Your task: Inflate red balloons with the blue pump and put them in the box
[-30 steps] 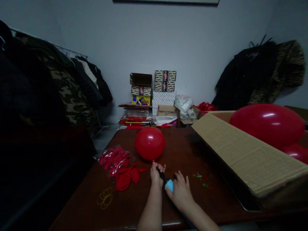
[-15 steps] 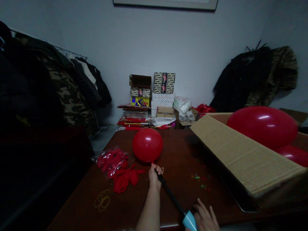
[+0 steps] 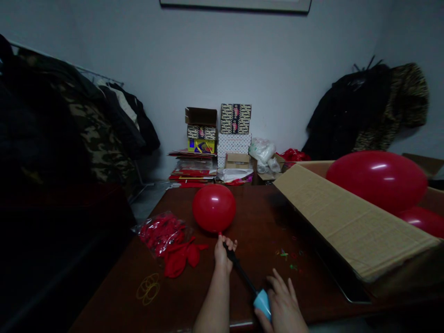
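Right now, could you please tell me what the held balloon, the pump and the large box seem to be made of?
Held balloon: probably glossy latex, from its sharp highlights.
Pump: likely smooth plastic, from its even blue and black parts.
Box: matte corrugated cardboard, by its brown, faintly ridged surface.

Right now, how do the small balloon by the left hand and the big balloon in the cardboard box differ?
The small balloon looks round; the big balloon looks larger and wider. The left hand holds the small balloon by its neck; the big balloon sits in the cardboard box, untouched. Both are red, shiny and inflated.
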`<state>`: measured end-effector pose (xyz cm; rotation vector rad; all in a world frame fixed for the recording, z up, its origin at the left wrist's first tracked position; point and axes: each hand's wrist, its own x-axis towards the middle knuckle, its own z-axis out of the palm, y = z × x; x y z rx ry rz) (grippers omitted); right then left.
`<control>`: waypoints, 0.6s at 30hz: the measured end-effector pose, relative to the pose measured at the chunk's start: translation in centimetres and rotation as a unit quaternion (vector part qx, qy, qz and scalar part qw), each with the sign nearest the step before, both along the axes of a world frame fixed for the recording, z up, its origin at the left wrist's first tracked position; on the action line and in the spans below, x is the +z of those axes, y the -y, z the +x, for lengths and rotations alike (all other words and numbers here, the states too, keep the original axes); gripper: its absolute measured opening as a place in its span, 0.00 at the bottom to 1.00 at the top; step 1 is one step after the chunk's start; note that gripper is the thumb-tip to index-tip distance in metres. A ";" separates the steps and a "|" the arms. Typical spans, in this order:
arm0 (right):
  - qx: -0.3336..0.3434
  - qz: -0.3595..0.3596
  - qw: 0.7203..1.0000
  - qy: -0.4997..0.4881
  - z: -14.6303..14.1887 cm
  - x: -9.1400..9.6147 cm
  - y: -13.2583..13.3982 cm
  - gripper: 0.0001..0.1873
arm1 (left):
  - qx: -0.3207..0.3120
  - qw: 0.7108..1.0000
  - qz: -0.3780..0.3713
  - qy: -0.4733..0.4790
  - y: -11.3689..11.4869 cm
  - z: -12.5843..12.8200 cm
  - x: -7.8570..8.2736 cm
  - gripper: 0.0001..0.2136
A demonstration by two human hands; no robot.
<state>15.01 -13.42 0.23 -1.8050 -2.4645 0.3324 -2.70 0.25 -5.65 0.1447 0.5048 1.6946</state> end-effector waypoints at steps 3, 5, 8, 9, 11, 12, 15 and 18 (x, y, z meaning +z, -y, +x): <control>-0.013 0.012 1.000 -0.012 -1.2 0.7 -0.3 0.25 | -0.003 1.000 0.001 -0.006 0.0 0.0 0.0 0.14; -0.014 0.021 0.999 -0.024 -1.9 0.8 -0.7 0.25 | -0.007 1.000 -0.001 -0.010 0.0 0.1 0.0 0.14; -0.019 0.032 0.999 -0.037 -2.8 0.5 -1.4 0.24 | -0.009 1.000 -0.003 -0.014 0.1 0.1 0.1 0.15; -0.021 0.035 0.998 -0.040 -3.0 0.4 -1.6 0.23 | -0.009 1.000 -0.002 -0.015 0.1 0.1 0.2 0.15; -0.022 0.038 0.998 -0.045 -3.5 0.2 -2.2 0.23 | -0.007 1.000 -0.002 -0.016 0.1 0.2 0.3 0.15; -0.021 0.039 0.998 -0.047 -3.7 0.1 -2.5 0.23 | -0.007 1.000 -0.003 -0.015 0.1 0.2 0.3 0.15; -0.022 0.044 0.997 -0.056 -4.5 0.1 -3.6 0.24 | -0.009 1.000 -0.012 -0.011 0.1 0.3 0.4 0.15; -0.029 0.058 0.996 -0.067 -5.5 0.1 -4.8 0.24 | -0.007 1.000 -0.022 -0.013 0.0 0.3 0.6 0.16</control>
